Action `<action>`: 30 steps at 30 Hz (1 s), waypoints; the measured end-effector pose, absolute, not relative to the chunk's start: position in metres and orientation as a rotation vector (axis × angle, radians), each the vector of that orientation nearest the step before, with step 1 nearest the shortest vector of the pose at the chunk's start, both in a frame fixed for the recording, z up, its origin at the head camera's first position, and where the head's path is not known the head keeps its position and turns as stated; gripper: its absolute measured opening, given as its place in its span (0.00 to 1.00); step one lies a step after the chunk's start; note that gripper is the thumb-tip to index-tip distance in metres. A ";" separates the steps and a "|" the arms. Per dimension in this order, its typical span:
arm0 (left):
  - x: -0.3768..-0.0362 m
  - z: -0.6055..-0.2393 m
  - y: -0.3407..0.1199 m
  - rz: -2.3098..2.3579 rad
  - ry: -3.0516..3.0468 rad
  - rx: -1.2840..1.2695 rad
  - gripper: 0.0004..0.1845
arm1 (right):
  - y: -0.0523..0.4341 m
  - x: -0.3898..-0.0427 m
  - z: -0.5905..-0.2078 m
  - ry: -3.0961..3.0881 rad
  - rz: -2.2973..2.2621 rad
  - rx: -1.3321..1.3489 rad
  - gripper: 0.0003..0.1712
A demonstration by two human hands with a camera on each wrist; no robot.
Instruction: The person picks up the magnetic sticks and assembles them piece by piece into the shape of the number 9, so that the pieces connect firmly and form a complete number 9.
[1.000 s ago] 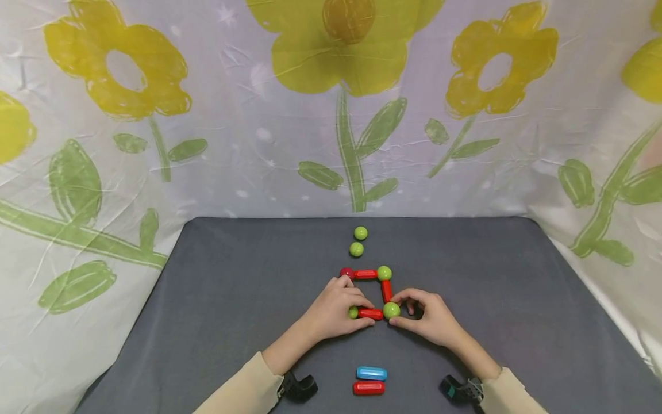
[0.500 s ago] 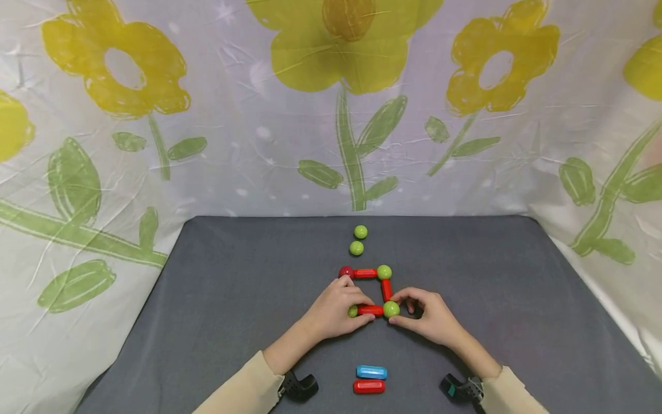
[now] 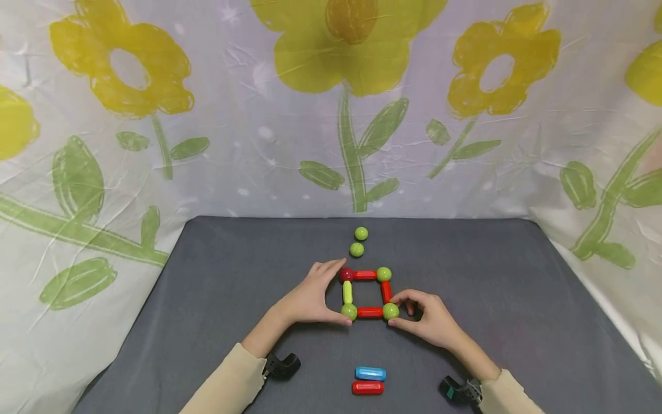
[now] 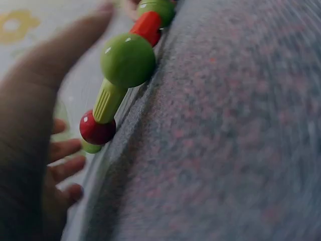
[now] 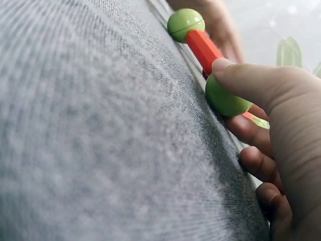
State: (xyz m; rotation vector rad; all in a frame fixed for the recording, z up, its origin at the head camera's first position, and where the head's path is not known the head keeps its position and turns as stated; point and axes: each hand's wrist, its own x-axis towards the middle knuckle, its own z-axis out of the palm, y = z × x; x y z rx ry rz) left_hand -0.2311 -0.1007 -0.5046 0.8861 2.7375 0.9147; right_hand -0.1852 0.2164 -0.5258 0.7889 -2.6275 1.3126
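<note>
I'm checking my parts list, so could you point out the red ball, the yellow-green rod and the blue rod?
Red ball (image 4: 98,127): left wrist view, middle of its visible side.
Yellow-green rod (image 3: 347,292): head view, middle of its length.
Blue rod (image 3: 370,374): head view, middle of its upper surface.

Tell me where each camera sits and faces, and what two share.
Head: on the head, facing forward and down at the table; left hand, right hand and sleeves show.
Left wrist: on that wrist, facing the near-left green ball; left thumb and fingers, part of right hand show.
Right wrist: on that wrist, facing the near-right green ball; right thumb and fingers, part of left hand show.
Both wrist views share the near red rod.
</note>
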 end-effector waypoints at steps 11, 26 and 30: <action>-0.233 -0.511 -0.105 0.912 2.680 0.871 0.67 | 0.226 -0.206 -0.522 -2.553 1.308 0.846 0.23; -0.236 -0.519 -0.104 0.925 2.674 0.904 0.67 | 0.223 -0.246 -0.523 -2.661 1.335 0.768 0.16; -0.237 -0.517 -0.106 0.944 2.672 0.893 0.67 | 0.219 -0.246 -0.523 -2.663 1.315 0.747 0.16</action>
